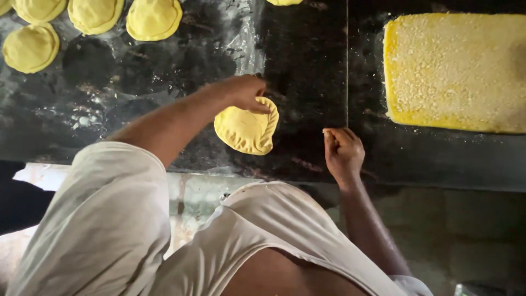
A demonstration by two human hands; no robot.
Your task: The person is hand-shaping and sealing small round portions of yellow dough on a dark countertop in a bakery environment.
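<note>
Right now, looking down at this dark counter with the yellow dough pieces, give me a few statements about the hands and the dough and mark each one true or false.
1. The left hand touches the folded dough piece. True.
2. The right hand holds a rolling pin. False: it holds nothing visible and rests, fingers curled, near the edge of the black counter.
3. The crumb-covered yellow slab lies at the right. True.
4. The other dough pieces are stacked in a bowl. False: they lie singly on the counter, upper left.
</note>
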